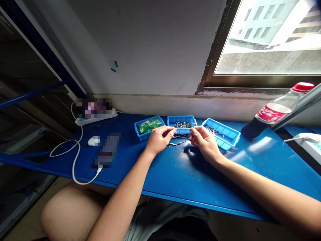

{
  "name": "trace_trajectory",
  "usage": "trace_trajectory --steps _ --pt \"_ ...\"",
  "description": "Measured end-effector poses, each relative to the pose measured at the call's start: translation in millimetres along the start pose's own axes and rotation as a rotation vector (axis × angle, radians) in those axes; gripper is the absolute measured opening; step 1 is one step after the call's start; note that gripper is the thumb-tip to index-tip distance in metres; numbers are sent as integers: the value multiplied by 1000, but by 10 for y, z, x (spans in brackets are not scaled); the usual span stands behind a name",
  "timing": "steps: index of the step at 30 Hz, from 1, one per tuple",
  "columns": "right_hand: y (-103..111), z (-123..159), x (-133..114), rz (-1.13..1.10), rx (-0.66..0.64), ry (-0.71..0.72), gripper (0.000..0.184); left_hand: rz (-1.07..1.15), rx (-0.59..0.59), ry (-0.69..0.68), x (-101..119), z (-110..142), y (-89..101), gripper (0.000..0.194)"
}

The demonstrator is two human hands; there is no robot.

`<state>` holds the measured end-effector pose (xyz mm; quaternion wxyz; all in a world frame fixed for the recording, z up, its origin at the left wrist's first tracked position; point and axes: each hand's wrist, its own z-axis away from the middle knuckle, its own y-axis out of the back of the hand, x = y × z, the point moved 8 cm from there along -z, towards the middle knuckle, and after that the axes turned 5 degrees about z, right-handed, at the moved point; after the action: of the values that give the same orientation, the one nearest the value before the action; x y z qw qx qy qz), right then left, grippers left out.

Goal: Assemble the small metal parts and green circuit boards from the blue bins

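My left hand (160, 138) is closed in a pinch, thumb against fingertips, in front of the middle blue bin (181, 118). Facing it, my right hand (204, 142) also pinches, near the front wall of the right blue bin (232, 135). Whatever sits between the fingertips is too small to make out. Shiny small metal parts (183, 125) fill the bottom of the middle bin. Thin metal pins (214, 131) lie in the right bin, and green pieces (149, 125) in the left blue bin (143, 136). Several slender metal pieces (178, 144) rest on the table between my hands.
On the blue table (173, 177), a cola bottle (271, 113) stands right of the bins. A blurred phone-like object (107, 150) with a white cable (74, 164) and a white rounded item (93, 141) lie left. Power strips (97, 117) sit at both sides.
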<state>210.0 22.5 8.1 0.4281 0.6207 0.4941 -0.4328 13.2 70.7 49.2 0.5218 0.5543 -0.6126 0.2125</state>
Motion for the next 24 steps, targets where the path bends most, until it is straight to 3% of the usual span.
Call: trace_trajectory --steps 5,9,11,15,17,20,24 --pt "250 40 45 -208 190 -94 35 -89 17 -31 64 3 36 24" --pt "206 66 76 -148 79 -144 42 -143 4 -53 91 10 24 22" --pt "128 61 -1 57 -35 -52 41 -177 1 -71 88 17 15 22" --pt "-21 80 -281 660 -176 400 22 -238 -17 -113 63 31 -16 22" --pt "-82 96 -292 852 -257 536 24 -250 -30 -124 50 33 -31 23" --pt "-75 86 -202 995 -323 581 28 -254 -39 -123 43 29 -40 24" --pt "4 81 -95 993 -341 559 31 -243 -34 -126 66 26 -48 23"
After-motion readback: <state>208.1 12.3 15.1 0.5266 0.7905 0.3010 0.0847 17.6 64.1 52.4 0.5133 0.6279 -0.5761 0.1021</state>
